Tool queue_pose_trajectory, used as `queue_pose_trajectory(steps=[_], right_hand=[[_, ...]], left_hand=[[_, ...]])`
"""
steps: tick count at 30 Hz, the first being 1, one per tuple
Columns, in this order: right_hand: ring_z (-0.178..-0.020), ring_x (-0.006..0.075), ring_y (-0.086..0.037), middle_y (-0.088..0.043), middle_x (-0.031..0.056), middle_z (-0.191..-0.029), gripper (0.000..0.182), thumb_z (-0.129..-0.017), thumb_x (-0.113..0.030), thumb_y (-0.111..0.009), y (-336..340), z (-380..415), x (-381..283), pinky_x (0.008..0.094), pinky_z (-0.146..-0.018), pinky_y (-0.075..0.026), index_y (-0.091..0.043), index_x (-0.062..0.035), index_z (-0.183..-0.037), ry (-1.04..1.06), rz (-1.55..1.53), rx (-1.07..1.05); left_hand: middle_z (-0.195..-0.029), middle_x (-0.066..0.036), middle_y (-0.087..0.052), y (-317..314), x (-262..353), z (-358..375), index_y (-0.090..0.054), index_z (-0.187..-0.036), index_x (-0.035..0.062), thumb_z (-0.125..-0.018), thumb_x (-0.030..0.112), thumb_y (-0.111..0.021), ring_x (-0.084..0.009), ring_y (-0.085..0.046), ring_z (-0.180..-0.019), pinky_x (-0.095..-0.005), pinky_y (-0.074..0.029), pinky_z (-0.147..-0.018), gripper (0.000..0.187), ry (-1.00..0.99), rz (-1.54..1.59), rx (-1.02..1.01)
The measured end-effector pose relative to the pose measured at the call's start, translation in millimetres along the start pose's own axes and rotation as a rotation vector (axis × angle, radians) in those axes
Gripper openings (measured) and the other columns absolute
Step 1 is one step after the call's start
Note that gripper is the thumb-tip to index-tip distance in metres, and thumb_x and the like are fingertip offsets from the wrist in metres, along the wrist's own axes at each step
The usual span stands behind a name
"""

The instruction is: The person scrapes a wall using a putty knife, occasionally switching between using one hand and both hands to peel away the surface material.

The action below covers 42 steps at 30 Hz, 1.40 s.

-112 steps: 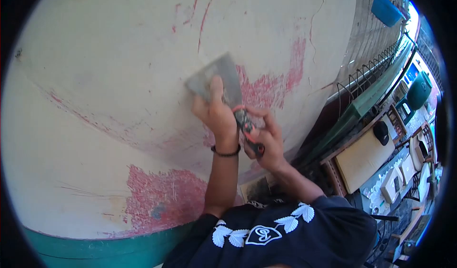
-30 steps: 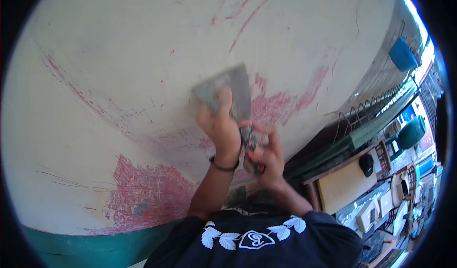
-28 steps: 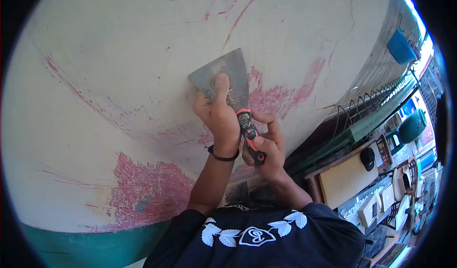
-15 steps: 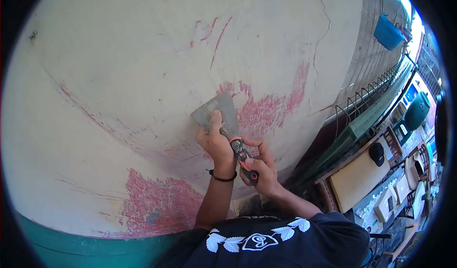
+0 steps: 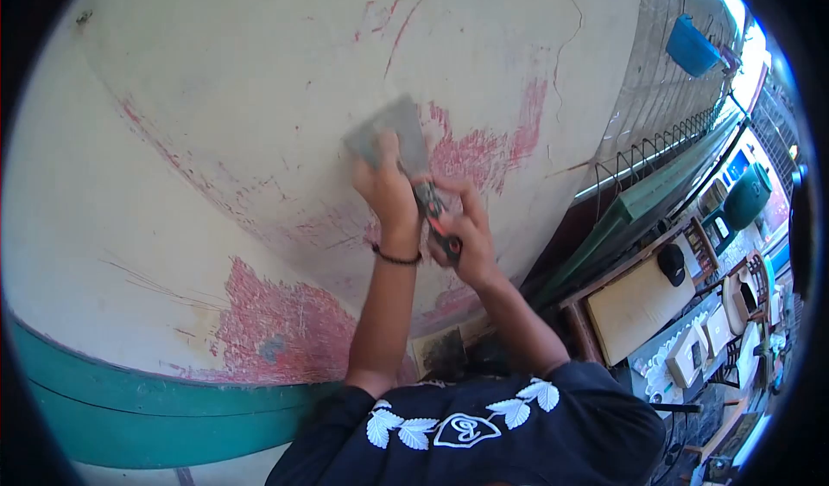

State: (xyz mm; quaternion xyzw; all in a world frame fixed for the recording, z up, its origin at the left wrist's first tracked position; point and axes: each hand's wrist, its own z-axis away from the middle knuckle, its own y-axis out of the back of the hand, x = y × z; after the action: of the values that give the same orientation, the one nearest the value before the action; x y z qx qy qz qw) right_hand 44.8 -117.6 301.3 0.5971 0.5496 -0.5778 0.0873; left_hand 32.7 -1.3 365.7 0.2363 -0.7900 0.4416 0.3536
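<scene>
A broad-bladed putty knife (image 5: 409, 133) lies against the pale, scuffed wall (image 5: 259, 71), its blade pointing up and to the left. My right hand (image 5: 468, 231) is wrapped round its black and red handle. Closed on the lower blade is my left hand (image 5: 389, 188), its thumb laid along the face and a dark beaded bracelet at the wrist. Right of the blade, a patch of exposed red paint (image 5: 473, 158) shows through the pale coat. Blur softens the blade and fingers, and the left fingers' undersides are hidden.
Lower left, a larger red patch (image 5: 285, 330) borders a green band (image 5: 173, 408) along the wall. To the right are a wire coil (image 5: 656, 162), a green folded cover (image 5: 635, 214), a blue basket (image 5: 691, 47), a cushioned bench (image 5: 635, 317) with a black cap (image 5: 671, 264), and a cluttered table.
Both hands and the putty knife have moved up along the wall, away from my body, with my arms stretching further out. The view has tilted slightly, showing more of the green band.
</scene>
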Motion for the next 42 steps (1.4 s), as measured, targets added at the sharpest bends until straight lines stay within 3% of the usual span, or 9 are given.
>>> queue_pose_trajectory(steps=[5,6,8,11,14,16,29,34,42], right_hand=[[-0.041,0.0109,-0.042,-0.051,0.0028,-0.064,0.04,-0.09,-0.015,-0.048,68.5,93.6,88.5,0.0248,-0.036,-0.032,-0.046,-0.01,-0.13,-0.355,0.129,0.249],[-0.042,0.0111,-0.044,-0.052,0.0022,-0.064,0.036,-0.091,-0.014,-0.049,74.8,116.0,90.7,0.0248,-0.035,-0.033,-0.048,-0.0091,-0.127,-0.486,0.057,0.297],[-0.047,0.0099,-0.047,-0.053,0.0001,-0.066,0.028,-0.095,-0.015,-0.052,109.5,148.7,119.9,0.0246,-0.036,-0.033,-0.054,-0.0078,-0.122,-0.64,0.013,0.412],[-0.053,0.0058,-0.047,-0.053,-0.0029,-0.068,0.027,-0.096,-0.016,-0.058,122.0,157.2,112.7,0.0233,-0.04,-0.033,-0.058,-0.0068,-0.121,-0.473,0.46,0.419],[-0.055,0.0,-0.042,-0.051,-0.006,-0.068,0.027,-0.098,-0.015,-0.058,104.5,130.3,66.7,0.0205,-0.047,-0.032,-0.059,-0.0038,-0.123,-0.076,0.668,0.376],[-0.053,0.0004,-0.041,-0.048,-0.0064,-0.066,0.026,-0.099,-0.018,-0.057,107.0,110.2,53.6,0.0209,-0.045,-0.03,-0.058,-0.0035,-0.12,0.061,0.574,0.341],[-0.06,0.0037,-0.047,-0.051,-0.0045,-0.07,0.031,-0.1,-0.023,-0.057,139.1,97.9,52.1,0.0223,-0.055,-0.039,-0.057,0.0003,-0.12,-0.093,0.34,0.016],[-0.071,0.0086,-0.052,-0.057,0.0028,-0.089,0.05,-0.099,-0.017,-0.053,100.7,61.1,30.7,0.0249,-0.064,-0.045,-0.04,-0.0016,-0.145,-0.012,0.283,-0.153],[-0.085,0.0132,-0.063,-0.061,0.0209,-0.125,0.059,-0.097,-0.016,-0.054,81.6,38.4,68.2,0.0287,-0.075,-0.051,-0.034,0.0051,-0.148,0.145,0.555,-0.147]], left_hand=[[-0.086,-0.005,-0.064,100.1,-146.3,102.3,-0.061,-0.107,0.0014,-0.092,0.022,-0.063,-0.0138,-0.06,-0.057,-0.0269,-0.048,-0.048,0.026,0.436,-0.129,0.15],[-0.091,-0.007,-0.064,131.1,-204.9,130.4,-0.061,-0.108,0.0004,-0.09,0.017,-0.061,-0.0197,-0.062,-0.067,-0.0352,-0.054,-0.064,0.024,0.453,-0.22,0.238],[-0.099,-0.011,-0.065,165.3,-226.5,175.6,-0.06,-0.111,0.0013,-0.092,0.025,-0.061,-0.0254,-0.064,-0.08,-0.0418,-0.052,-0.082,0.03,0.956,-0.041,0.005],[-0.105,-0.014,-0.066,180.6,-234.9,207.1,-0.056,-0.118,0.0008,-0.095,0.036,-0.057,-0.0267,-0.063,-0.089,-0.041,-0.05,-0.087,0.042,1.26,0.162,0.0],[-0.116,-0.014,-0.063,158.7,-208.4,205.2,-0.054,-0.123,0.0046,-0.099,0.047,-0.044,-0.0264,-0.06,-0.103,-0.0417,-0.048,-0.09,0.05,1.203,0.197,0.068],[-0.112,-0.015,-0.066,154.8,-210.1,197.3,-0.05,-0.125,0.0021,-0.099,0.046,-0.047,-0.025,-0.062,-0.094,-0.0394,-0.05,-0.085,0.052,1.086,0.148,-0.008],[-0.113,-0.016,-0.068,40.2,-125.5,150.4,-0.059,-0.118,0.0012,-0.1,0.033,-0.053,-0.0228,-0.067,-0.095,-0.0373,-0.055,-0.082,0.037,0.409,0.08,-0.133],[-0.102,-0.019,-0.07,16.3,-82.3,105.5,-0.057,-0.117,-0.0031,-0.099,0.027,-0.056,-0.0256,-0.07,-0.08,-0.0352,-0.059,-0.068,0.035,0.285,-0.021,0.024],[-0.088,-0.015,-0.069,60.6,-95.6,61.5,-0.057,-0.11,-0.0027,-0.098,0.026,-0.059,-0.0246,-0.07,-0.069,-0.0319,-0.057,-0.06,0.031,0.231,0.009,-0.02]])
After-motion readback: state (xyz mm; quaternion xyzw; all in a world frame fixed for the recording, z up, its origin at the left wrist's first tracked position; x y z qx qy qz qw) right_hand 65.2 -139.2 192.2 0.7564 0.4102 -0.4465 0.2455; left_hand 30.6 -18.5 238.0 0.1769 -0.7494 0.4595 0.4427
